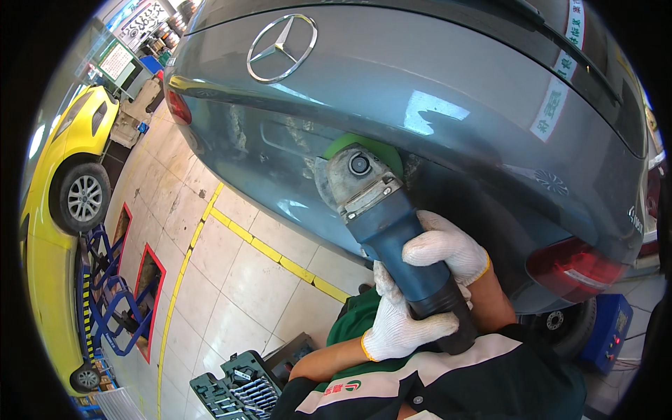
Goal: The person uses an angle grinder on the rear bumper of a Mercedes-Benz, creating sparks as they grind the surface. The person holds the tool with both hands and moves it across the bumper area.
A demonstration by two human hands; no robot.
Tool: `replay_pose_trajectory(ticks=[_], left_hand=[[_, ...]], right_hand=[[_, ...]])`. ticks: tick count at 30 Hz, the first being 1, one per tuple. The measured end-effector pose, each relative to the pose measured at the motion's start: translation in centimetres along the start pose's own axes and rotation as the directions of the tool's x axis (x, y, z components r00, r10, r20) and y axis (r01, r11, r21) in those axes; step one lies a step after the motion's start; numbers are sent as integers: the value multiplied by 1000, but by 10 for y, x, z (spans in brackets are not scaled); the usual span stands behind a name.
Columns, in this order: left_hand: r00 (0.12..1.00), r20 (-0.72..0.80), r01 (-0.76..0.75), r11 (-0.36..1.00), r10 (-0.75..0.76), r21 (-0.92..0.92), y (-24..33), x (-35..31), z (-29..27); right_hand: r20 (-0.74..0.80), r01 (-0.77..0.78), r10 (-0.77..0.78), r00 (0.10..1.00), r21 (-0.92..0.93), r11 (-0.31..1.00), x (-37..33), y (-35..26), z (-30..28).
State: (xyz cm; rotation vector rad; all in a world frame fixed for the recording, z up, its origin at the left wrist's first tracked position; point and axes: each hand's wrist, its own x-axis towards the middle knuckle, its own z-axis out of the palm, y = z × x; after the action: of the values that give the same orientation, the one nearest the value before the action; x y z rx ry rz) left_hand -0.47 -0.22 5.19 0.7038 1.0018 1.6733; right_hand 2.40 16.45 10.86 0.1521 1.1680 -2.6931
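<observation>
Both hands wear white knitted gloves with yellow cuffs. My left hand is closed around the black rear end of a blue angle grinder. Further up its body, my right hand is wrapped round the blue housing. The grinder's grey metal head points away from me. Behind it shows a green disc, close to the recessed panel of a grey-blue car's tailgate; whether it touches is hidden by the head. Pale scuffed patches mark that panel to the left of the disc.
A chrome star emblem sits above the panel, a red tail light at right. An open green tool case lies at lower left. Beyond yellow floor lines, a yellow car stands by a blue scissor lift. A blue box is at right.
</observation>
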Motion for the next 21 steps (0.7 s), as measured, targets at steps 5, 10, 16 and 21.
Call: replay_pose_trajectory(ticks=[5,10,16,21], left_hand=[[1000,-8,3,1000,-3,-7,2,-1,1],[1000,-8,5,999,-5,-41,8,0,5],[1000,0,2,994,-2,-113,3,1,5],[998,19,57,996,-56,-75,5,-1,4]], right_hand=[[37,18,-17,999,-13,1000,0,1,-1],[40,14,-13,999,-23,1000,1,2,-2],[26,22,-22,999,-14,1000,-1,2,0],[22,14,-14,1000,-9,1000,-2,1,2]])
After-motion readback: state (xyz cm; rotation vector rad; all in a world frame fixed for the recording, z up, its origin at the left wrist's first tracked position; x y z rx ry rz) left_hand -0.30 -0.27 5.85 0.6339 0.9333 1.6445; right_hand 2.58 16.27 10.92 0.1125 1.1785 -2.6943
